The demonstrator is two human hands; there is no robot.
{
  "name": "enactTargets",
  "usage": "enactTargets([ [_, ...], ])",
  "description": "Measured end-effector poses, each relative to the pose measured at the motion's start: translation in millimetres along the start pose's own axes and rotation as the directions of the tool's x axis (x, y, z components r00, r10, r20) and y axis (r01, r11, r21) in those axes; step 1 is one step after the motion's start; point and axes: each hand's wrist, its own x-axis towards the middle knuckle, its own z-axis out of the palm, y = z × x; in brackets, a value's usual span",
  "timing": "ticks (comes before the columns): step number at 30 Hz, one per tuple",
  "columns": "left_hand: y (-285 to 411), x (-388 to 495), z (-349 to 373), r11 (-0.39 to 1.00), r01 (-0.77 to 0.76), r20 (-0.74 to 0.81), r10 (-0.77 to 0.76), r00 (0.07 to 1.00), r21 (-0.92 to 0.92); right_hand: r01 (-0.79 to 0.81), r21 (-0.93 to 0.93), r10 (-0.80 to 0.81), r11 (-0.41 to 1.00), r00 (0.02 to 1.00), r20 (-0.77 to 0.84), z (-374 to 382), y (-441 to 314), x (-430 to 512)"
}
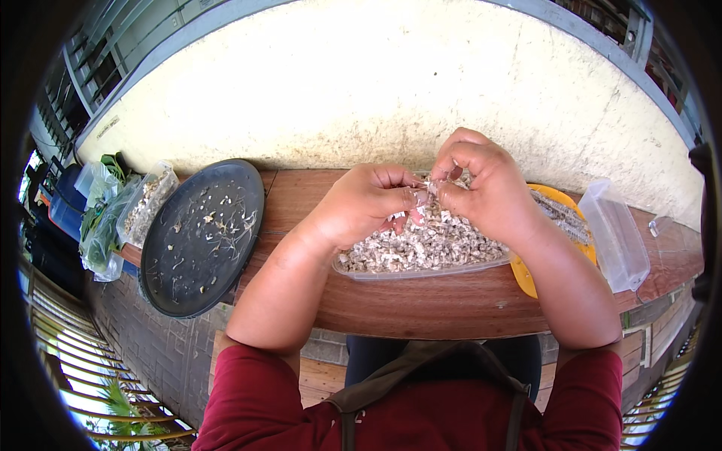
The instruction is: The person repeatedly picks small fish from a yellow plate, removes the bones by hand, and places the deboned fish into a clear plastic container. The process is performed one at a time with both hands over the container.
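Observation:
My left hand (375, 200) and my right hand (479, 183) meet above a clear plastic container (406, 275). A small pale shred (431, 186) is pinched between the fingertips of both hands; what it is exactly is too small to tell. Crumbled whitish-brown pieces (417, 248) fill the container, and some pale bits cling to my left fingers. To the right, partly behind my right forearm, a yellow plate (524, 276) carries grey, spiny strips (564, 217) that look like fish bones.
A round black tray (192, 253) with scattered scraps sits at the left of the wooden table (417, 315). Beyond it are a tub of pale pieces (149, 206) and plastic bags with green leaves (107, 214). An uncovered plastic box (615, 242) stands right, near the wall (338, 96).

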Motion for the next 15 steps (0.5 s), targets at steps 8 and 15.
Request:
enactTargets([
  [8,-5,5,-5,0.98,0.013,-0.028,-0.018,0.999,-0.197,-0.097,0.111,0.11,0.989,0.986,-0.124,-5,0,-8],
  [15,-6,6,-10,0.923,0.011,0.052,0.01,0.999,-0.384,-0.175,0.3,0.215,0.938,0.971,-0.108,18,12,-18],
])
